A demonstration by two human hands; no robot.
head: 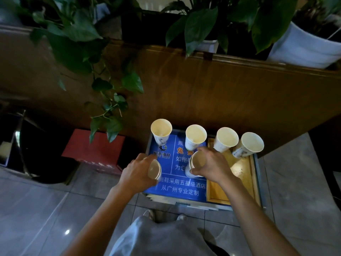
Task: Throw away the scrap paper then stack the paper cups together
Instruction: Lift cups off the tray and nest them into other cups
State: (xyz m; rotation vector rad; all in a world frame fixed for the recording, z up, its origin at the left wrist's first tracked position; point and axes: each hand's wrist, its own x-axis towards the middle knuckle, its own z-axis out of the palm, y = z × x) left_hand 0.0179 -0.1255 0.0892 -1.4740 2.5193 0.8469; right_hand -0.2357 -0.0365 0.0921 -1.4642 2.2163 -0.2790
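Cups are lining up along the back of the low counter (257, 174): four paper cups standing upright, mouths open, and as far as this view is showing, nothing is sitting inside them. The far-left cup (161, 130) is standing on the blue sign (177, 187) that is covering the counter's left part, the second cup (195, 136) is standing just beside the sign's right edge, and the third cup (227, 139) and fourth cup (251, 146) are nearly touching over the wooden tray (241, 174).

Nearer in, the left hand (137, 171) is curling its fingers around a tilted cup (154, 170), mouth facing right and lifted above the sign. The right hand (212, 166) is wrapping around the rim of another cup (197, 161), whose base is resting on the sign. The two held cups are staying apart, mouth angling toward mouth.

Scrap paper is not showing anywhere on the counter. Off to the left, a dark bin (27, 141) is sitting on the tiled floor (46, 209), a red box (96, 150) between it and the counter. Pothos leaves (110, 108) are trailing down the wooden partition (221, 89), hanging well left of the cups.
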